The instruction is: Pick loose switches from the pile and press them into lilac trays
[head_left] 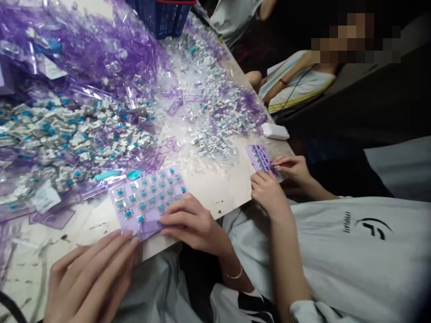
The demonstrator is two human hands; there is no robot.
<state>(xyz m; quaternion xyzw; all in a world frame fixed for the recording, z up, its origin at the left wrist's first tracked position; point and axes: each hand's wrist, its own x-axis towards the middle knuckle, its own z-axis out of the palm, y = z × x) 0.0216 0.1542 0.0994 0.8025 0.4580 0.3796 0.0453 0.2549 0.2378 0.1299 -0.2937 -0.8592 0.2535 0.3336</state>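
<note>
Purple plate [150, 226], set with blue-centred switches [141, 219]; beside loose switch heap [67, 130], near side. Gripped at near-right corner by right hand [195, 224]; touched by left hand [89, 276], grip unclear.

At 1 near purple plate [152, 211] are 1 left hand [90, 274] and 1 right hand [194, 220], with 1 turquoise handle [107, 175] beside it. Apart from it are 1 far purple plate [258, 158], 2 co-worker's hands [269, 193], 1 blue basket [173, 22] and 1 white block [276, 131].

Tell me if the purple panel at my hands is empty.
Not empty: blue-centred pieces sit in rows across the purple panel. Cannot tell if full: the right hand hides part.
</note>
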